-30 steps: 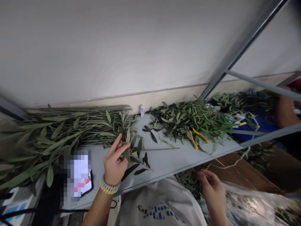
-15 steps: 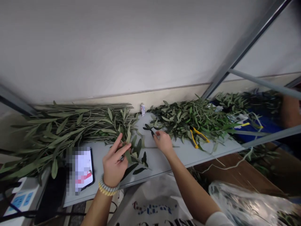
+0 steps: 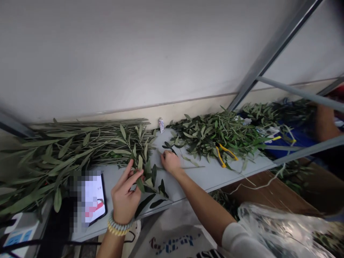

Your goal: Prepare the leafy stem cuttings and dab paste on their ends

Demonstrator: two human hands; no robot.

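My left hand (image 3: 126,195) holds a leafy sprig (image 3: 147,182) between thumb and fingers, with two fingers stretched out over its leaves. My right hand (image 3: 171,162) is closed just right of the sprig, low over the grey shelf; what is in its fingertips is hidden. A thin bare stem (image 3: 193,167) runs out from beneath this hand to the right. Dark loose leaves (image 3: 168,146) lie just beyond its knuckles. To the left is a thick bundle of long leafy branches (image 3: 102,143), and to the right a heap of leafy sprigs (image 3: 209,132).
Yellow-handled pliers (image 3: 221,156) lie at the heap's front edge. A phone (image 3: 95,199) rests on the shelf (image 3: 185,182) by my left forearm. A small white box (image 3: 161,124) stands against the wall. Metal posts (image 3: 248,84) frame the right side; another person's arm (image 3: 325,123) shows beyond.
My right hand has moved left, closer to the sprig and off the dark leaves. My left hand keeps hold of the sprig, and the view has shifted slightly.
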